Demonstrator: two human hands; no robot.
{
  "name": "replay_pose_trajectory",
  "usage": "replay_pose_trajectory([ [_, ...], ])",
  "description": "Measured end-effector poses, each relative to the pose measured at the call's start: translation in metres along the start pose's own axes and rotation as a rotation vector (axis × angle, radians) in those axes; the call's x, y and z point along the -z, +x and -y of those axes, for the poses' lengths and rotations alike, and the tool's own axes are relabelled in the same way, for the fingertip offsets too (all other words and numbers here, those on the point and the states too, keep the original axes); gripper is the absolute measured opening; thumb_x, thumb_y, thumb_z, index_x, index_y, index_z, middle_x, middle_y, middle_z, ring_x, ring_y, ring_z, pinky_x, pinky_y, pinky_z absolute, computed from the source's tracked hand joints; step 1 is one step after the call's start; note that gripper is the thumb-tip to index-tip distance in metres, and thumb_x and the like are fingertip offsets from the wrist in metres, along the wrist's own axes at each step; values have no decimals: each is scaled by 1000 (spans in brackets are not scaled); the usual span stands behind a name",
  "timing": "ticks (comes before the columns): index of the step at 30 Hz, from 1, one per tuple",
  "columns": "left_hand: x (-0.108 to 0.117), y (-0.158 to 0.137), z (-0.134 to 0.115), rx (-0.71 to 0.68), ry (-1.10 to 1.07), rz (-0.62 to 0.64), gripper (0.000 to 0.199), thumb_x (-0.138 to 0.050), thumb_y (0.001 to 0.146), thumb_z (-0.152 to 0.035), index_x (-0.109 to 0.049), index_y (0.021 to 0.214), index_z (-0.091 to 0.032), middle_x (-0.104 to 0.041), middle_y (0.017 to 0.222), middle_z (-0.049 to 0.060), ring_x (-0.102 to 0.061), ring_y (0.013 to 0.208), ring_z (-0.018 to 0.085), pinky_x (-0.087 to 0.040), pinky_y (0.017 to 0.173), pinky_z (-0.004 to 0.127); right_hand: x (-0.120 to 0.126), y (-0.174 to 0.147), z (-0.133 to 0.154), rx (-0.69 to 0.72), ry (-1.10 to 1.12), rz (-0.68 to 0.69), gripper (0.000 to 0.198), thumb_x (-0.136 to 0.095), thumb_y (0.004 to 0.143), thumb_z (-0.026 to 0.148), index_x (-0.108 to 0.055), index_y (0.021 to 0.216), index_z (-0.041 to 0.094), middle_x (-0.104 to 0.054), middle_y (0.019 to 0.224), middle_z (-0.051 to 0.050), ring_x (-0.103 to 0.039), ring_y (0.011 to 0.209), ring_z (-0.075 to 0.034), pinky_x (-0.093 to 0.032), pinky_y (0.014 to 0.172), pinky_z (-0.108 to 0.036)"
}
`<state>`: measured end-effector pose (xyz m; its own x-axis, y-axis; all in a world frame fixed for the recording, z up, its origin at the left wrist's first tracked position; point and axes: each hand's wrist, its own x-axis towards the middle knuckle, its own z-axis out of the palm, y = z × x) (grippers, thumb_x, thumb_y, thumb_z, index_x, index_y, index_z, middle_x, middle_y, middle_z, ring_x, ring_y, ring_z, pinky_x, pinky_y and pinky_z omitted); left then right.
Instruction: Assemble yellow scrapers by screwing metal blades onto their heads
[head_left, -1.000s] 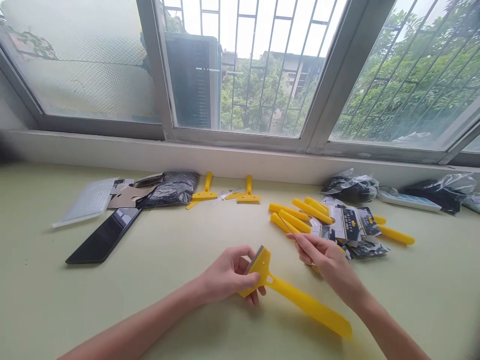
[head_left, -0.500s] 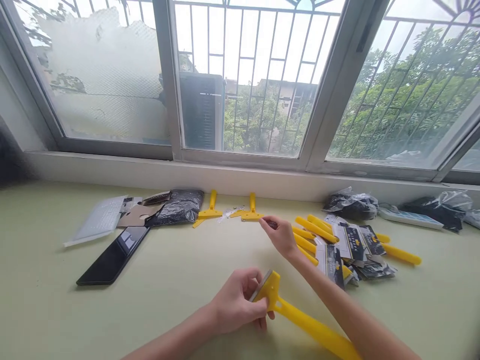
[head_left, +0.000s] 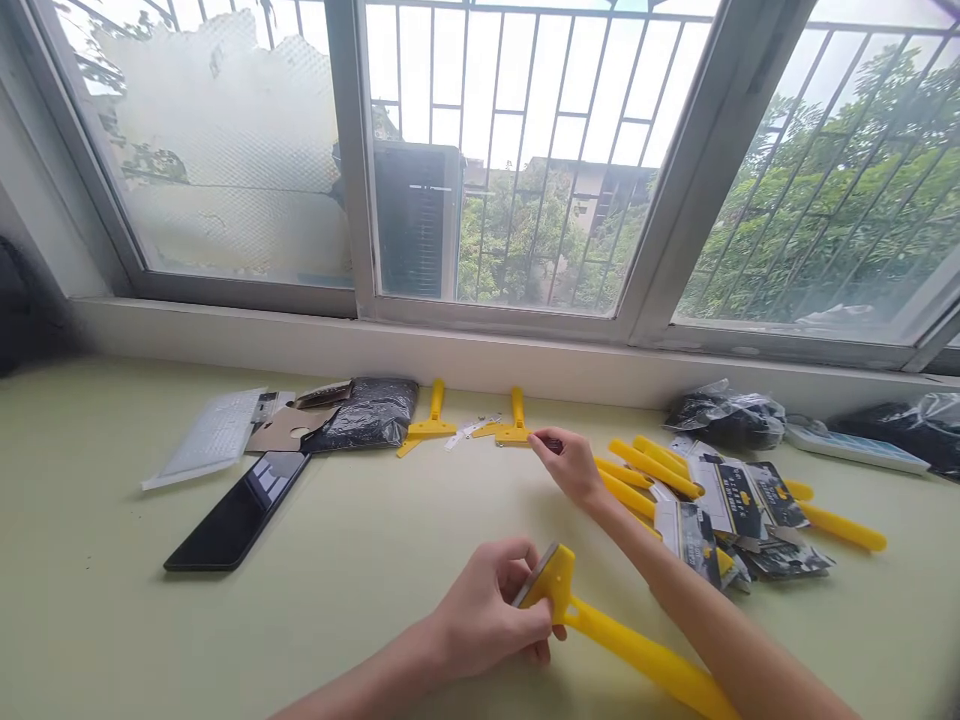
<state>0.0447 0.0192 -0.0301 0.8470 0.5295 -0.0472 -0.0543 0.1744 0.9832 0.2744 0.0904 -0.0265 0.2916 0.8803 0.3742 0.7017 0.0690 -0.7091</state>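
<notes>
My left hand (head_left: 499, 610) is closed around the head of a yellow scraper (head_left: 637, 645), near the front of the table. Its long handle slants down to the right and passes beside my right forearm. Farther back, my right hand (head_left: 570, 465) has its fingers pinched together; whatever is between the fingertips is too small to make out. Just left of those fingertips lies a yellow scraper head with a short handle (head_left: 514, 420). Another yellow scraper (head_left: 433, 415) lies to its left, with small clear and metal pieces (head_left: 469, 428) between the two.
On the right sits a pile of yellow-handled scrapers in printed packaging (head_left: 739, 490). Behind it are a black plastic-wrapped bundle (head_left: 724, 415) and a power strip (head_left: 859, 447). To the left lie a phone (head_left: 236, 510), a bubble-wrap pouch (head_left: 206, 440) and a black bag (head_left: 367, 412). Windows (head_left: 525, 315) rise behind.
The view has shifted slightly, so the table things appear a little farther right. Both hands keep nearly the same pose, the left still gripping the scraper.
</notes>
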Motion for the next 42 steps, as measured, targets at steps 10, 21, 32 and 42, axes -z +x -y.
replay_pose_trajectory([
  [10,-2,-3,-7,-14,11,-4,25,-68,76,-24,-43,79,-19,-72,75,6,-61,50,11,-50,49,21,-8,2,-7,19,51,9,31,-62,98,38,-64,121,17,-66,122,-8,-67,102,-21,-58,87,-41],
  [21,-3,-13,0,-405,527,23,13,-62,68,-15,-50,72,-18,-67,73,2,-54,63,11,-45,64,21,58,-50,26,-65,279,-111,43,-71,85,57,-76,93,15,-68,80,-5,-58,68,-16,-50,62,-29],
  [32,4,-6,9,-947,1052,251,11,-58,85,-19,-50,93,-21,-72,95,5,-64,73,12,-46,64,21,125,-177,36,-309,667,79,24,-76,84,44,-77,84,20,-46,64,0,-37,56,-10,-28,53,-28],
  [42,-1,-7,-2,-1022,1227,299,3,-50,97,-19,-48,99,-19,-71,94,5,-63,73,13,-47,67,24,132,-195,44,-345,530,377,29,-72,88,45,-73,74,21,-47,68,0,-33,62,-12,-21,56,-30],
])
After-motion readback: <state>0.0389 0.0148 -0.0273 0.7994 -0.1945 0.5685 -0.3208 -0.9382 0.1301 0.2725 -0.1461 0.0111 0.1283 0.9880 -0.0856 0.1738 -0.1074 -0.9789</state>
